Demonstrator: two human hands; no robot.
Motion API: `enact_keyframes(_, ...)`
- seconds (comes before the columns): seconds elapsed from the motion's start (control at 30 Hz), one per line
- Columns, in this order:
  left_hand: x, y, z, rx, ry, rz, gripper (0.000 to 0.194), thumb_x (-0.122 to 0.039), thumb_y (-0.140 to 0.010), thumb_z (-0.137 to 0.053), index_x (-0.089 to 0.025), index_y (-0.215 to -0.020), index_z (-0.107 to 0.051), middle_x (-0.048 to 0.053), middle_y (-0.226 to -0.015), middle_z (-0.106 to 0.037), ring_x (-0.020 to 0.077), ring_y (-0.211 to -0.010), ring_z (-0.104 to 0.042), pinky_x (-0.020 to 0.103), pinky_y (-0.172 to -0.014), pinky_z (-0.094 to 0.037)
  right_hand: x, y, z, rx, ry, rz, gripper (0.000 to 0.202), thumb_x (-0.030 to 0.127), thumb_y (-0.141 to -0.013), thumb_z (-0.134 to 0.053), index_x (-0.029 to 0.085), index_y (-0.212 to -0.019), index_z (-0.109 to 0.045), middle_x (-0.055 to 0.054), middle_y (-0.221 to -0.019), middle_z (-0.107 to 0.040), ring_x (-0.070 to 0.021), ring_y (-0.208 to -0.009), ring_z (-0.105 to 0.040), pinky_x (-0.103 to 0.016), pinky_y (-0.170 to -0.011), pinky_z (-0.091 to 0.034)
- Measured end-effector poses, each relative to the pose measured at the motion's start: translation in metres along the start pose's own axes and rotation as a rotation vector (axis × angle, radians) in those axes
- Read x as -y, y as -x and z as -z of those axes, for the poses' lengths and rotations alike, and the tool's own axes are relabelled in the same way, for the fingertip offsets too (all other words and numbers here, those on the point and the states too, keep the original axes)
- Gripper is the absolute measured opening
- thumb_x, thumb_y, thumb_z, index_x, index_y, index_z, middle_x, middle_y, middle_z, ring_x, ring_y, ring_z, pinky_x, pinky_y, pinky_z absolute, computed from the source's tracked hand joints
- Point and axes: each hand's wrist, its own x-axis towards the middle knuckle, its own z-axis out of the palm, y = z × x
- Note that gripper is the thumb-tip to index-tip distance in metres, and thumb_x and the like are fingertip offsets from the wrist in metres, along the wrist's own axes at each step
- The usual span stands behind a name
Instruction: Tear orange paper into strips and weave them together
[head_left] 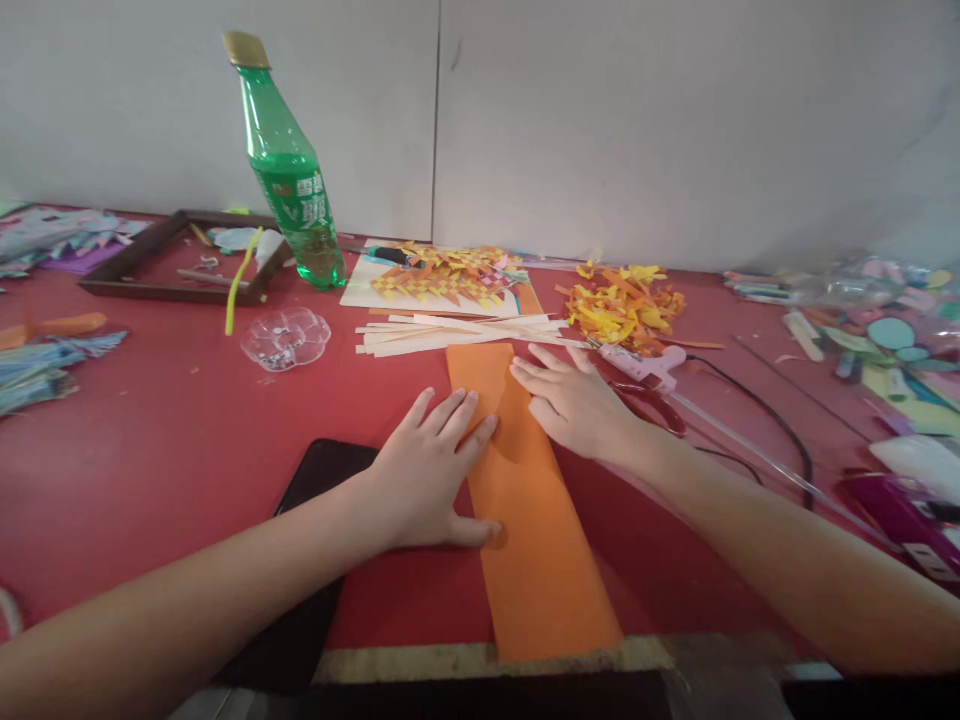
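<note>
A long orange paper strip (536, 540), seemingly folded, lies lengthwise on the red table and reaches its front edge. My left hand (427, 470) rests at the strip's left side with fingers spread, thumb and fingertips on the paper. At the strip's upper right edge, my right hand (574, 405) touches the paper with its fingertips, fingers apart. Just beyond the strip's far end is a loose pile of cream paper strips (457, 333). A black phone-like slab (300, 600) lies partly under my left forearm.
Behind are woven orange-yellow pieces (450, 275), orange-yellow scraps (622, 305) and a green bottle (292, 180). A clear dish (286, 338) and dark frame (169, 290) stand left. A pink glue gun (649, 368), its cord and paper scraps (892, 335) lie right.
</note>
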Motion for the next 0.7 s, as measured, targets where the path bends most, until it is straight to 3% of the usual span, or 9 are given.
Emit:
enact_keyframes(0.27, 0.002, 0.001, -0.004, 0.006, 0.023, 0.013, 0.106, -0.083, -0.074, -0.039, -0.010, -0.151, -0.029, 0.024, -0.158, -0.019, 0.0384, -0.147, -0.017, 0.057, -0.116, -0.007, -0.016, -0.036, -0.005, -0.085, 0.019, 0.013, 0.046, 0.022, -0.094, -0.034, 0.014, -0.132, -0.059, -0.007, -0.141, -0.055, -0.0309, -0.145, -0.028, -0.063, -0.116, -0.013)
enact_keyframes(0.37, 0.002, 0.001, -0.003, 0.012, 0.033, 0.016, 0.107, -0.082, -0.074, -0.039, -0.010, -0.151, -0.028, 0.024, -0.158, -0.018, 0.0384, -0.147, -0.016, 0.057, -0.116, -0.006, -0.020, -0.030, -0.005, -0.120, 0.036, 0.058, 0.042, 0.027, -0.096, -0.038, 0.016, -0.130, -0.061, -0.007, -0.141, -0.056, -0.0317, -0.146, -0.025, -0.063, -0.115, -0.016)
enact_keyframes(0.53, 0.001, 0.000, -0.002, 0.027, 0.042, 0.018, 0.106, -0.081, -0.074, -0.041, -0.010, -0.152, -0.028, 0.025, -0.158, -0.018, 0.0390, -0.147, -0.015, 0.058, -0.116, -0.004, -0.024, -0.010, -0.001, -0.193, 0.059, 0.093, 0.034, 0.032, -0.096, -0.047, 0.020, -0.113, -0.073, -0.008, -0.155, -0.036, -0.0364, -0.146, -0.021, -0.062, -0.115, -0.019)
enact_keyframes(0.7, 0.001, 0.000, -0.003, 0.030, 0.044, 0.018, 0.106, -0.081, -0.074, -0.042, -0.011, -0.152, -0.026, 0.026, -0.158, -0.017, 0.0393, -0.147, -0.014, 0.058, -0.116, -0.004, -0.025, 0.003, -0.008, -0.329, -0.002, 0.095, 0.029, 0.033, -0.094, -0.052, 0.025, -0.109, -0.076, -0.007, -0.149, -0.047, -0.0344, -0.144, -0.027, -0.057, -0.113, -0.027)
